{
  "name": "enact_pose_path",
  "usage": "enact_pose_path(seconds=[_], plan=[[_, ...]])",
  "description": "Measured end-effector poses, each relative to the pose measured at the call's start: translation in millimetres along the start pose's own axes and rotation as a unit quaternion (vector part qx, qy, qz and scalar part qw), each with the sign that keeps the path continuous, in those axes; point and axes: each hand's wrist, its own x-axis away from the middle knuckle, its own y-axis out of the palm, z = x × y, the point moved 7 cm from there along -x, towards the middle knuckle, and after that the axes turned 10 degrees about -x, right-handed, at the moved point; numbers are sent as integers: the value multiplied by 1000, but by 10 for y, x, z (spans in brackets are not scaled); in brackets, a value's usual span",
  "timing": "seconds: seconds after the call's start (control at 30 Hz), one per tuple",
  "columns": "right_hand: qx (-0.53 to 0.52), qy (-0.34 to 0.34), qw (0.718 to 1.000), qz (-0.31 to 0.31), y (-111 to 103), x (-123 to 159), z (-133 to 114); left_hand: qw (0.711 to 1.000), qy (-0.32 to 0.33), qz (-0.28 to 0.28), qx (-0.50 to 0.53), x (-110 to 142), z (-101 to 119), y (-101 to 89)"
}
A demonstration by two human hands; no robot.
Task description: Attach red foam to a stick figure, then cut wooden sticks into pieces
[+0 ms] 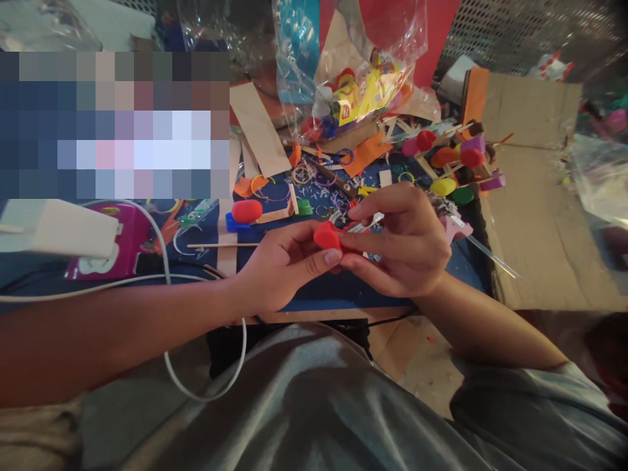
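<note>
A small, smooth red rounded piece (328, 237) is held above the near part of the blue work surface; I cannot tell what it is made of. My left hand (289, 265) is closed, pinching it between thumb and fingers. From the other side my right hand (400, 242) grips its right end with thumb and middle fingers, its index finger raised and bent. The fingers partly hide the piece. Left of the hands lies a red capsule-shaped piece (246, 210) against a blue one (238, 223). A thin wooden stick (220, 245) runs toward my left wrist.
Scissors (338, 180), coloured rings and paper scraps litter the surface beyond the hands. Behind them lies a clear bag (363, 98) with yellow packets. At right are a stick-built model with coloured pieces (444, 157), a pink glue gun (456, 226) and cardboard (544, 216). A white cable (169, 261) crosses my left forearm.
</note>
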Motion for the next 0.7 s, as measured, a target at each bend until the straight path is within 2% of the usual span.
enact_pose_path(seconds=[0.17,0.23,0.37,0.47,0.6,0.7], plan=[[-56,29,996,60,-72,18,90,1000,-10,-2,-5,-1,6,28],[-81,50,995,31,-32,25,130,999,-16,-8,-30,2,6,32],[-105,75,987,-93,122,27,128,998,-31,-15,-61,11,-9,19],[-139,74,980,-123,160,10,106,997,-48,-22,-53,16,-44,17],[-162,75,980,-83,123,-23,144,996,-80,-41,8,29,-116,63],[-149,66,986,-42,68,-35,176,988,-73,-91,99,55,-104,147]])
